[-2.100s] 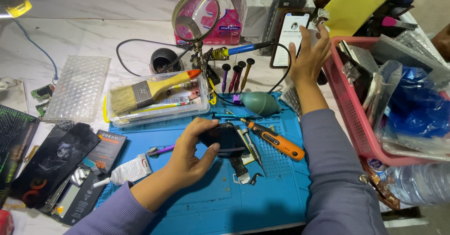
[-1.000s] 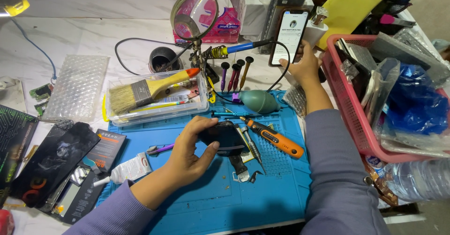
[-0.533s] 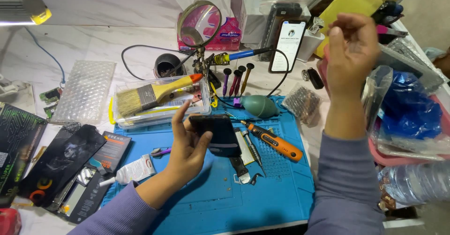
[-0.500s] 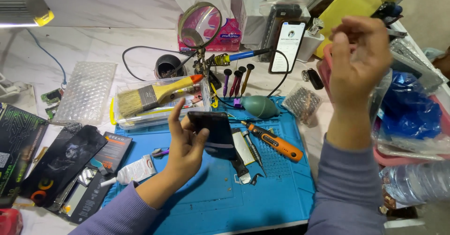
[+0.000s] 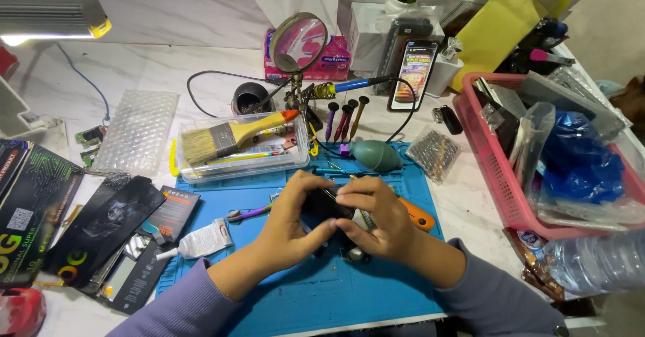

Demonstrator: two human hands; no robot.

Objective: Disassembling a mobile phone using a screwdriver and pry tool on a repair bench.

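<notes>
Both my hands meet over the blue work mat (image 5: 316, 297). My left hand (image 5: 289, 223) and my right hand (image 5: 379, 219) together grip a small black phone-like device (image 5: 324, 206), mostly hidden between my fingers. An orange-handled tool (image 5: 418, 217) lies on the mat just behind my right hand. A round metal part (image 5: 357, 254) shows below my right hand on the mat.
A clear plastic tray holds a paintbrush (image 5: 232, 134). Behind the mat stand a teal air blower (image 5: 376, 155), a row of screwdrivers (image 5: 344, 116), a magnifier (image 5: 299, 41) and a lit phone (image 5: 413, 75). A pink basket (image 5: 497, 169) sits right; a glue tube (image 5: 201, 241) and dark packages (image 5: 101, 223) left.
My right hand has come down from near the propped phone and joined my left hand on the black device. The device has dropped back low over the mat.
</notes>
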